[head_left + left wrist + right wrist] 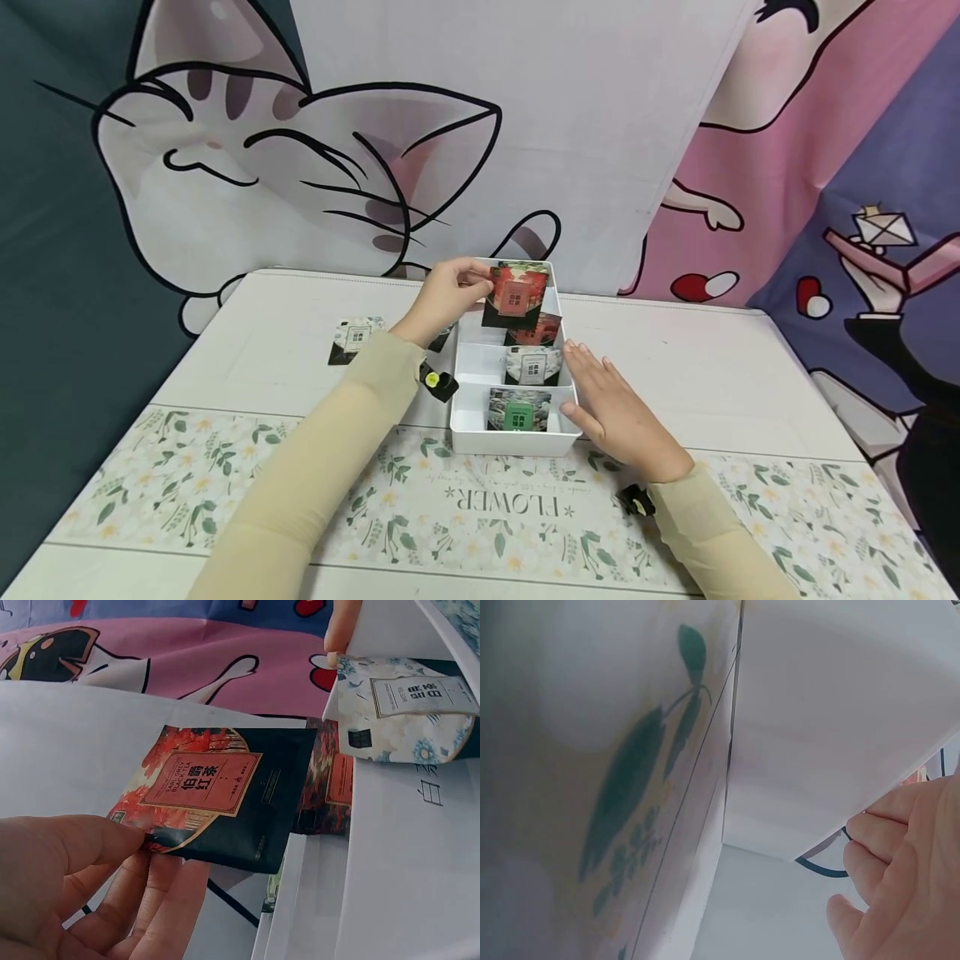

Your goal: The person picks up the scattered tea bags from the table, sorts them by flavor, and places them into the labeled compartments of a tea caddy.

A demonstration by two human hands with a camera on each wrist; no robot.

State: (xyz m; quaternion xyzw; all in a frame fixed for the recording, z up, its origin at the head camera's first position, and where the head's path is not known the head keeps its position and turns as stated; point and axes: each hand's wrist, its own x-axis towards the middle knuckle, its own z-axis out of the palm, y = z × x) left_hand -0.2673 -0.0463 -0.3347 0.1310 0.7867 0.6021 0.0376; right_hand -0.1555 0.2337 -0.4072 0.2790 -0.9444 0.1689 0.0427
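My left hand [444, 298] pinches a red and black tea sachet [517, 293] by its edge, above the far part of a white divided box [516, 443]. Its label reads Earl Grey black tea in the left wrist view, where thumb and fingertips grip one corner. My right hand [621, 417] lies along the box's right wall, fingers mostly straight. Within the box, another red sachet [537, 332] stands partly behind the held one. Nearer compartments hold a white sachet [533, 367] and a green-labelled sachet [519, 412]. The far compartment is partly hidden by the held sachet.
Left of the box a white sachet [356, 337] lies on the table, partly covered by my sleeve. A dark sachet [441, 340] peeks out beside my left wrist. A flower-printed strip [510, 525] crosses the table's near part. Printed cloth [592, 125] hangs behind.
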